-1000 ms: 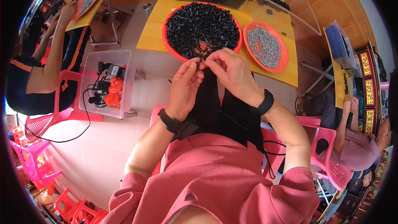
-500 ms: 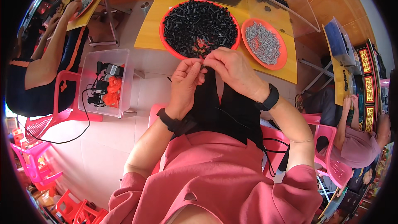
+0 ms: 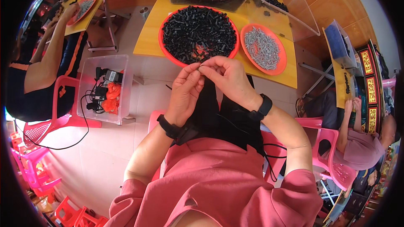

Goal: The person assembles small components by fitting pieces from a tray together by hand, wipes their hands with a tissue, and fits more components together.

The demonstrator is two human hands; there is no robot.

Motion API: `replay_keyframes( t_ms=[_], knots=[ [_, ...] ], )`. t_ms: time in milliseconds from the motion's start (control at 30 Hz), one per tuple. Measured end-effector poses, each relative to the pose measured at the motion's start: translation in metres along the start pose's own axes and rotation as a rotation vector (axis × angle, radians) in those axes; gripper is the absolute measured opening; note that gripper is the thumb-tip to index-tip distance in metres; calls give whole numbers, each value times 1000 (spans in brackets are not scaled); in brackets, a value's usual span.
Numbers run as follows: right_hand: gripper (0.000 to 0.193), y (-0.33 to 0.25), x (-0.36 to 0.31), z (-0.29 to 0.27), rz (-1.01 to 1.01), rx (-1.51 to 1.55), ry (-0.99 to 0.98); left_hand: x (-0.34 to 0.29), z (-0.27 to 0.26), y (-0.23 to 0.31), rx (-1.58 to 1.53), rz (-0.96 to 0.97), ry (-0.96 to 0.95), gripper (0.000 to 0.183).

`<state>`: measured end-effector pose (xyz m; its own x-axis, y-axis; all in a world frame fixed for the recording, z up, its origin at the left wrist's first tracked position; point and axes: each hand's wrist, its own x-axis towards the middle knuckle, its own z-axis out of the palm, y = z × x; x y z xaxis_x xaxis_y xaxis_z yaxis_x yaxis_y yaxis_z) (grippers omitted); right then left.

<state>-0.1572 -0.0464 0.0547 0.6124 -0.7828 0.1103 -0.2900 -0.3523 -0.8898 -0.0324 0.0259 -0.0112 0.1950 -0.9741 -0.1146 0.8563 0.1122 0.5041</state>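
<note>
My left hand (image 3: 186,91) and my right hand (image 3: 230,77) meet fingertip to fingertip at the near rim of a round red basin (image 3: 161,42). Both are closed in a pinch; whatever sits between the fingertips is too small to make out. Heaped in the basin are short black tube-like pieces (image 3: 198,27), with a thin patch at the near side where the red bottom shows. Right of it, an orange-red plate (image 3: 279,68) carries a pile of small silver metal pieces (image 3: 261,47), possibly screws.
The yellow table (image 3: 145,42) also bears a clear plastic bin (image 3: 210,1) of black pieces. On the left, a clear tub (image 3: 86,69) holds black adapters, cables and an orange bag. One person (image 3: 44,65) works at the left table, another (image 3: 360,143) at the right. Pink chairs (image 3: 336,164) stand around.
The view has shifted slightly, so the basin and plate sit a little lower and further left. My hands stay pinched together at the basin's near rim.
</note>
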Motion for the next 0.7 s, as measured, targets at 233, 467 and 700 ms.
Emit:
replay_keyframes(
  t_ms=[233,467,700],
  knots=[
    [15,9,14,-11,-18,43,-58,2,-9,4,-78,-56,19,19],
    [10,43,81,-55,-129,-614,50,3,-7,3,-83,-85,31,19],
    [10,51,99,-39,-177,-773,-42,5,-10,3,-76,-92,30,20]
  ],
)
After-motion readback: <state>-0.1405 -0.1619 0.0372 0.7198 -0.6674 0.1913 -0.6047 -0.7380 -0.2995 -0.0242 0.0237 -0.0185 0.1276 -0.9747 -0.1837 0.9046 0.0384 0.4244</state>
